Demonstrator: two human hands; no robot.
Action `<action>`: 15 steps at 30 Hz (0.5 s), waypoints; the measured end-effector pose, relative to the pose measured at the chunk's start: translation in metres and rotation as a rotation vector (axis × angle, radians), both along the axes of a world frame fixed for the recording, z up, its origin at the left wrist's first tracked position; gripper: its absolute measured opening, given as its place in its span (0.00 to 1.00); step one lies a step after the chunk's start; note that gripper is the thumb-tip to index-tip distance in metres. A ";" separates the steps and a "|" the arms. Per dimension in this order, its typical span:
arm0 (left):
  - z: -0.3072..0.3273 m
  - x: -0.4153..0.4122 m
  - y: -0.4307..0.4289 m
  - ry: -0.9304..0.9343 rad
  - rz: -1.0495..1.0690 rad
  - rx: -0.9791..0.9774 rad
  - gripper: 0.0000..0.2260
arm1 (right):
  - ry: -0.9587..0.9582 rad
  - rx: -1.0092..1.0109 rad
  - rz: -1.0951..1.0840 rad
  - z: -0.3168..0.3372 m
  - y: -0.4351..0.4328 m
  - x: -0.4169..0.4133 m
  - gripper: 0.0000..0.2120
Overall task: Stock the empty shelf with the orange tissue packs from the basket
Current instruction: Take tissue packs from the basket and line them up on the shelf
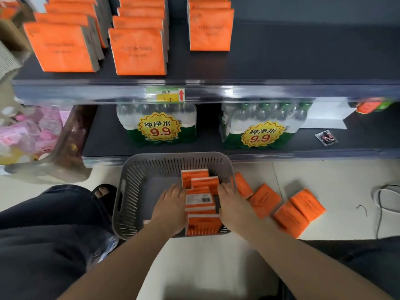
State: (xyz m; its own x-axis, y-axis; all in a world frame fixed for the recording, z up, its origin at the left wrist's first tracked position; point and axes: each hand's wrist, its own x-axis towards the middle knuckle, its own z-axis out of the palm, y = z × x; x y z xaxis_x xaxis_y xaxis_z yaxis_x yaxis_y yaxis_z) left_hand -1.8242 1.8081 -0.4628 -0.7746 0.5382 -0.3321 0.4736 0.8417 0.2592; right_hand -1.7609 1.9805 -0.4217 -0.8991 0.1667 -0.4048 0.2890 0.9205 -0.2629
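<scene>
A grey slatted basket [129, 191] stands on the floor below the shelves. Inside it, a row of orange tissue packs [201, 204] stands on edge. My left hand [171, 206] presses against the row's left side and my right hand [232, 204] against its right side, squeezing the packs between them; fingers curve around the stack. The dark upper shelf [303, 61] carries three rows of orange packs [138, 50] at its left and middle, and its right part is bare.
Several orange packs [287, 211] lie loose on the floor right of the basket. Two bundles of water bottles [158, 124] sit on the lower shelf. A plastic bag of pink goods [32, 131] is at left. My knee [43, 224] is left of the basket.
</scene>
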 end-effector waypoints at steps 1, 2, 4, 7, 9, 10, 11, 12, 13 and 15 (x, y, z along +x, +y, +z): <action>-0.006 0.000 -0.001 -0.025 0.001 -0.007 0.36 | -0.022 -0.006 0.005 -0.005 -0.001 0.001 0.28; -0.012 -0.001 -0.002 -0.047 0.008 -0.012 0.35 | -0.045 -0.011 0.011 -0.011 -0.002 0.002 0.26; -0.020 -0.003 -0.002 -0.062 0.007 -0.018 0.35 | -0.090 -0.026 0.032 -0.019 -0.001 0.001 0.24; -0.033 -0.007 0.000 -0.079 -0.001 -0.023 0.34 | -0.173 -0.038 0.052 -0.031 -0.001 -0.001 0.22; -0.045 -0.011 0.002 -0.109 0.006 -0.033 0.34 | -0.229 -0.021 0.075 -0.046 -0.002 -0.003 0.19; -0.051 -0.013 0.003 -0.123 0.003 -0.039 0.34 | -0.255 -0.015 0.073 -0.053 -0.002 -0.004 0.18; -0.056 -0.015 0.003 -0.131 -0.007 -0.050 0.34 | -0.288 -0.012 0.075 -0.060 -0.003 -0.004 0.18; -0.061 -0.016 0.004 -0.139 -0.023 -0.063 0.35 | -0.320 -0.011 0.083 -0.067 -0.004 -0.004 0.17; -0.065 -0.018 0.004 -0.152 -0.037 -0.069 0.35 | -0.342 -0.006 0.100 -0.074 -0.004 -0.004 0.16; -0.072 -0.021 0.005 -0.184 -0.049 -0.066 0.36 | -0.391 0.004 0.116 -0.084 -0.005 -0.005 0.15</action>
